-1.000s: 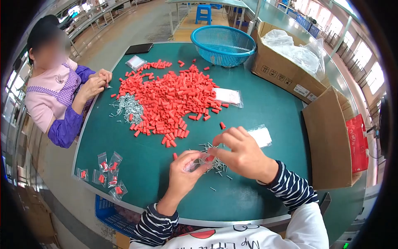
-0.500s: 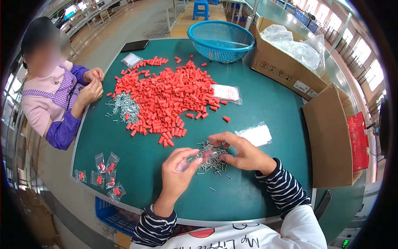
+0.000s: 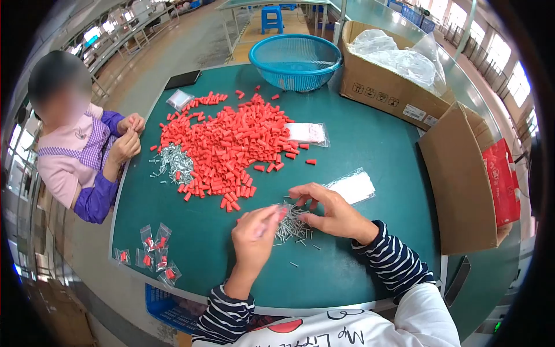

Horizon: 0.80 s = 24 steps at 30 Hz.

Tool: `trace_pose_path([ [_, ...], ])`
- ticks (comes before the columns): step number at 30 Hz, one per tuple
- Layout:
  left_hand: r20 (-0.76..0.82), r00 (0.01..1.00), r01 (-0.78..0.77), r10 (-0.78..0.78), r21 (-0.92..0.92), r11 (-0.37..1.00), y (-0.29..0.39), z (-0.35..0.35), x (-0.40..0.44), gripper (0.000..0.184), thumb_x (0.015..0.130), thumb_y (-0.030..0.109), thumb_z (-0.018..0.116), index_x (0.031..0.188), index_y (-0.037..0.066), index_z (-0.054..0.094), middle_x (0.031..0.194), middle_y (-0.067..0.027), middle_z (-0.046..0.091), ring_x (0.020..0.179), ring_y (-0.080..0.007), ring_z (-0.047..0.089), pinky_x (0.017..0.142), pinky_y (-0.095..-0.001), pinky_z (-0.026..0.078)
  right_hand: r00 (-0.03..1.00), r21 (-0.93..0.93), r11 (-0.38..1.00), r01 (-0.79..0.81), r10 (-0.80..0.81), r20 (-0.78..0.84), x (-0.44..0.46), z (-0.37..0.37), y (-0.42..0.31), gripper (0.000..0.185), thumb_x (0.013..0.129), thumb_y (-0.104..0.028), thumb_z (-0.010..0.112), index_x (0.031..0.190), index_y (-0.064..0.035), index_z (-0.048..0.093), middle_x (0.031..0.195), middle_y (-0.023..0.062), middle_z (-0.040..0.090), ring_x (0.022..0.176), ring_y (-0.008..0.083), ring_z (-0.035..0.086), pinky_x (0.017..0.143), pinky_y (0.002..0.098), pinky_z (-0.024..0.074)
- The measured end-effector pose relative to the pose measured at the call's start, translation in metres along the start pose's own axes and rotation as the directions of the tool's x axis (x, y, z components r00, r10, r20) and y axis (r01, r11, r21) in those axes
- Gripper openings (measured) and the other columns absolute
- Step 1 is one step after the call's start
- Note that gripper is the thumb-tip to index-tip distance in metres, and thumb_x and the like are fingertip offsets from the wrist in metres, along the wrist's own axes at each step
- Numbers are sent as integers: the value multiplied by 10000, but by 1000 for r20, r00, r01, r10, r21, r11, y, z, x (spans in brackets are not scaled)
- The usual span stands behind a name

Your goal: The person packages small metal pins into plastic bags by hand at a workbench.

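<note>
My left hand point(image 3: 253, 238) is closed, pinching a small clear zip bag point(image 3: 285, 207) with a red plastic sleeve point(image 3: 282, 213) showing in it. Just beneath lies a loose pile of silvery screws point(image 3: 293, 230). Over the far right side of that pile curves my right hand point(image 3: 334, 215), its thumb and fingers apart; whether a fingertip touches a screw or the bag is unclear. Beyond my hands spreads a big heap of red sleeves point(image 3: 231, 141), with a second screw pile point(image 3: 173, 163) at its left edge.
Several filled bags point(image 3: 151, 250) lie at the table's near left. A pack of flat bags point(image 3: 354, 186) sits right of the screws, another pack point(image 3: 306, 133) beside the heap. A blue basket point(image 3: 296, 61) and cardboard boxes point(image 3: 457, 179) line the back and right. A co-worker point(image 3: 81, 144) sits left.
The bag has tilted up and my left hand has turned, its fingers slightly blurred. My right hand stays over the screws. The whole view has shifted slightly.
</note>
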<state>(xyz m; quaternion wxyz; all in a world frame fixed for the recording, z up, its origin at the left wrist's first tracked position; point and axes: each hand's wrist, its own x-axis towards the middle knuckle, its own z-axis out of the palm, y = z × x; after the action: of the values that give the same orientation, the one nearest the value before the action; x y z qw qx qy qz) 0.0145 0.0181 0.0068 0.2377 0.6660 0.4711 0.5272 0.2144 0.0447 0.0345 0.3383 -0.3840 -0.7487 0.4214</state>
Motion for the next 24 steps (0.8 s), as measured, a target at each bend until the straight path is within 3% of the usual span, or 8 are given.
trace_pose_path([
  [2, 12, 949, 290, -315, -425, 857, 3, 1, -5, 182, 879, 94, 663, 1009, -32, 671, 846, -73, 700, 590, -77, 533, 565, -217, 422, 1000, 28, 1000, -12, 12, -8, -1, 1, -3, 415, 808, -50, 688, 1206, -34, 573, 1050, 89, 625, 918, 173, 619, 773, 297, 494],
  [3, 77, 924, 369, -374, -433, 823, 10, -6, -3, 235, 914, 137, 637, 1045, -57, 652, 895, -72, 697, 601, -10, 470, 516, -170, 352, 1000, 70, 997, -24, 24, -7, -2, 3, -4, 364, 817, -77, 694, 1166, -34, 599, 1017, 80, 633, 906, 162, 616, 765, 292, 491],
  [6, 136, 898, 426, -419, -509, 748, 13, -9, -6, 259, 902, 148, 654, 1069, -49, 648, 863, -52, 691, 594, -3, 450, 496, -160, 318, 999, 195, 980, -40, 45, -19, -4, 10, -7, 235, 843, -137, 702, 1051, -34, 665, 937, 60, 650, 874, 138, 608, 752, 278, 482],
  [9, 207, 883, 463, -422, -530, 710, 24, -14, -6, 210, 911, 101, 631, 1057, -46, 660, 965, -82, 682, 820, -105, 624, 766, -241, 498, 997, 267, 964, -13, 32, -65, -4, 14, -13, 158, 856, -148, 693, 970, -37, 694, 908, 58, 651, 853, 135, 606, 752, 275, 477],
  [12, 201, 916, 397, -348, -582, 709, 26, -17, -5, 191, 889, 86, 660, 1035, -37, 665, 977, -77, 673, 812, -108, 619, 742, -241, 498, 995, 218, 975, 43, -22, -96, -2, 12, -17, 122, 852, -140, 693, 927, -43, 694, 904, 65, 651, 848, 147, 610, 747, 279, 475],
  [15, 144, 975, 221, -171, -514, 829, 13, -19, -6, 159, 864, 55, 682, 999, -26, 668, 961, -66, 663, 820, -107, 618, 733, -230, 496, 984, 86, 986, 143, -133, -117, 0, 7, -24, 100, 849, -136, 692, 886, -43, 680, 898, 68, 655, 840, 152, 615, 739, 281, 477],
  [17, 157, 954, 298, -253, -522, 799, 14, -21, -7, 145, 851, 41, 693, 980, -21, 668, 933, -58, 658, 811, -102, 614, 720, -223, 495, 973, -49, 982, 183, -188, -132, 2, 4, -27, 97, 845, -134, 693, 863, -42, 669, 889, 69, 658, 823, 158, 620, 735, 281, 481],
  [24, 109, 944, 325, -310, -443, 835, 17, -26, -8, 109, 843, 40, 706, 932, -11, 669, 903, -52, 653, 748, -80, 581, 652, -210, 474, 988, 222, 974, 40, -5, -152, 0, 15, -38, 126, 854, -140, 687, 886, -27, 641, 812, 62, 661, 744, 158, 636, 689, 283, 501],
])
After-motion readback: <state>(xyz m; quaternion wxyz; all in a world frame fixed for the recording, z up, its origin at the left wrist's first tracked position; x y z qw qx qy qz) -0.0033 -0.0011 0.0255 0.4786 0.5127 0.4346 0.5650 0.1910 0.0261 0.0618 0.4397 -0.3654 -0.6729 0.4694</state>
